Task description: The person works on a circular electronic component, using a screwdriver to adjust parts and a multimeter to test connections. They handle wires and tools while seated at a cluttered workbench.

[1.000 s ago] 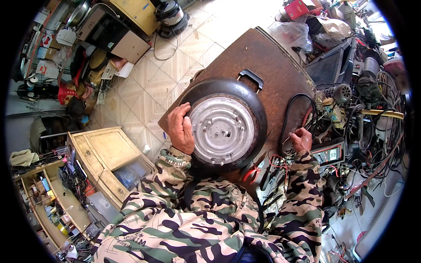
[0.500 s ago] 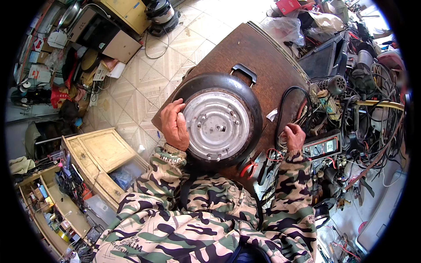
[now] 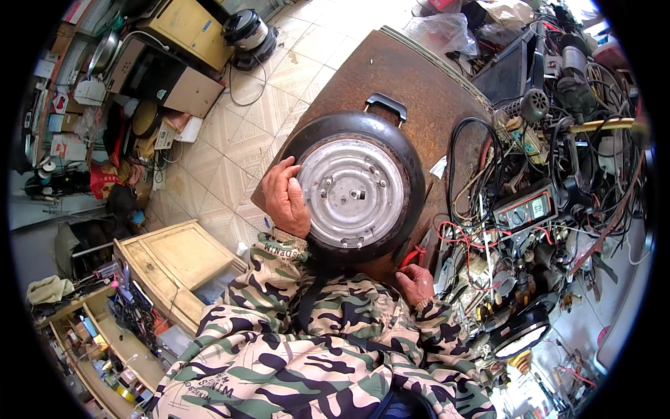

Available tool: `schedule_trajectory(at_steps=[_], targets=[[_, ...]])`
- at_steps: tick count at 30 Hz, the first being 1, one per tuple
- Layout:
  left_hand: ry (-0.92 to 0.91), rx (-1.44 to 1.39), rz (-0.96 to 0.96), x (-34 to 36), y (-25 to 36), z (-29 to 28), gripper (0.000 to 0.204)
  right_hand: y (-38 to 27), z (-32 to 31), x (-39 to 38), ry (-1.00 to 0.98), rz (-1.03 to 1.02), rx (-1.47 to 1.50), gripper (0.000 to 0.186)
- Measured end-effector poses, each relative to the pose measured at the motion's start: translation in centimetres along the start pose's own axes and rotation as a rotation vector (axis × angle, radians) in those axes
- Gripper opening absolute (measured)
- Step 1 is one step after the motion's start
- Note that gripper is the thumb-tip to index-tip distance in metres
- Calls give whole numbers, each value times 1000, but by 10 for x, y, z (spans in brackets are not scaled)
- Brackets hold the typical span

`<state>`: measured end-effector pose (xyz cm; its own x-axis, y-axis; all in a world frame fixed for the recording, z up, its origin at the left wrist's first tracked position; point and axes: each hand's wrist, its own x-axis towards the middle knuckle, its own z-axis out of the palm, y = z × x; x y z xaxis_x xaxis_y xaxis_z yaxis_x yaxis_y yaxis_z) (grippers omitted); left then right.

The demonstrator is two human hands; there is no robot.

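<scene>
1. Resting on the brown worktop point(image 3: 412, 77), an upturned black pot-like appliance point(image 3: 356, 185) shows its round silver base plate point(image 3: 352, 190) at the centre of the head view.
2. At its nine o'clock edge, the left hand point(image 3: 285, 197) lies against the black rim, fingers curled onto it.
3. Near its five o'clock edge, the right hand point(image 3: 417, 283) is loosely closed beside red-handled pliers point(image 3: 410, 256); whether it grips them cannot be told.
4. Toward three o'clock sits a multimeter point(image 3: 523, 211) among tangled wires.
</scene>
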<state>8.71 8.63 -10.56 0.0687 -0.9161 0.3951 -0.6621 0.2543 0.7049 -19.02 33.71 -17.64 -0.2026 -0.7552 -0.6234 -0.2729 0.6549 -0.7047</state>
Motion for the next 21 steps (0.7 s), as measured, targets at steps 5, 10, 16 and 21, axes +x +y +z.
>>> schedule_trajectory(at_steps=[5, 10, 16, 21], targets=[[-15, 31, 28, 1, 2, 0, 30, -33, 4, 0, 84, -57, -187, 24], [-28, 22, 28, -1, -2, 1, 30, -25, 36, 1, 61, -70, -293, 32], [-124, -77, -37, 3, -6, -9, 28, -32, 63, -5, 121, -59, -534, 47], [-296, -111, 1, 15, -8, -28, 29, -31, 82, -4, 199, -4, -526, 57]])
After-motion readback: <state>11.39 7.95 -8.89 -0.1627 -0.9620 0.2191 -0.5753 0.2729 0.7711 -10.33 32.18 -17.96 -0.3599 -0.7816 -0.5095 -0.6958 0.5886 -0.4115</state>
